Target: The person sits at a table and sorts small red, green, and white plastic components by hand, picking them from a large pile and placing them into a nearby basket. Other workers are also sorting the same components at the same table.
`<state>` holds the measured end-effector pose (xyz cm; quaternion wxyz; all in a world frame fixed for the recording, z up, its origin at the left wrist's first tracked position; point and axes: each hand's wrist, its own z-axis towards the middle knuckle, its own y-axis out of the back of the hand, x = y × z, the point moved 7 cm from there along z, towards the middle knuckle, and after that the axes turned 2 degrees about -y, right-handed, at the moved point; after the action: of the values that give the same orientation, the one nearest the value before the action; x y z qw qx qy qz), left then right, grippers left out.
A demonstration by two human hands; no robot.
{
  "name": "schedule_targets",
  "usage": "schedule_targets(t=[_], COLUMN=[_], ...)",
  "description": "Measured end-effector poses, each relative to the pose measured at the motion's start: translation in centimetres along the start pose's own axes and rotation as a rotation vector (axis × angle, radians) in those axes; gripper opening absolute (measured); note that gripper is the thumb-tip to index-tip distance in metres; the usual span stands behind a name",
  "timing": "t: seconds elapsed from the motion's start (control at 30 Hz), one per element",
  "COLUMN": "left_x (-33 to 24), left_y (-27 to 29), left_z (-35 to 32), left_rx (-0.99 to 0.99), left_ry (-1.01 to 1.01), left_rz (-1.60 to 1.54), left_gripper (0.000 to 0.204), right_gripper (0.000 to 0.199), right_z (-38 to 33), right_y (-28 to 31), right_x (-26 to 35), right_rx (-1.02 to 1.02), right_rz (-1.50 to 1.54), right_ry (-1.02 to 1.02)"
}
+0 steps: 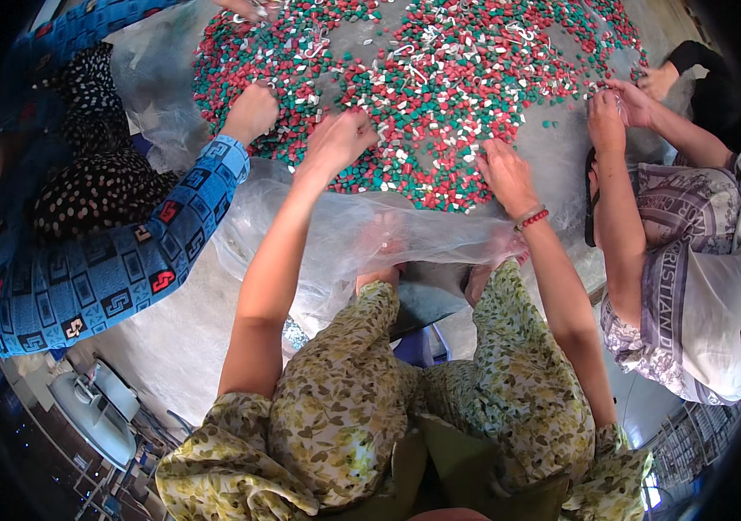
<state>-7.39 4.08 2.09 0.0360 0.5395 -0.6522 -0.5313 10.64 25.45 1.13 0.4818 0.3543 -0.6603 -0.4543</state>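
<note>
A wide, low pile of small red, green and white pieces (pixel 440 104), pebble-like in size, spreads before me. My left hand (pixel 340 143) is at its near left part, fingers curled together over the pieces; what they hold, if anything, is hidden. At the near right edge of the pile is my right hand (pixel 508 178), fingers bent down and pressed together, their tips touching or just above the pieces. I cannot make out anything in that pinch. A red bead bracelet (pixel 531 218) circles my right wrist. White hook-shaped pieces (pixel 522 33) lie among the others.
Clear plastic sheeting (pixel 327 221) runs along the pile's near edge, over my knees. At left, a person in a blue patterned sleeve (pixel 158 239) reaches into the pile. Another person's hands (pixel 618 113) meet at the right edge. A scooter (pixel 97 412) stands at lower left.
</note>
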Motion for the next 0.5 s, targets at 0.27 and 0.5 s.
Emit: schedule_targets(t=[0.27,0.5], left_x=[1.6,-2.9], left_y=[-4.7,2.8], left_z=[-0.2,1.0], left_rx=[0.102,-0.261], left_ry=[0.039,-0.108], left_rz=[0.057,-0.284], left_gripper=[0.039,0.026], right_gripper=[0.019,0.013], right_z=[0.9,1.2], right_y=[-2.1,-3.1], right_x=[0.1,-0.7], right_rx=[0.083,0.143], right_rz=[-0.122,-0.228], right_ry=[-0.01,-0.071])
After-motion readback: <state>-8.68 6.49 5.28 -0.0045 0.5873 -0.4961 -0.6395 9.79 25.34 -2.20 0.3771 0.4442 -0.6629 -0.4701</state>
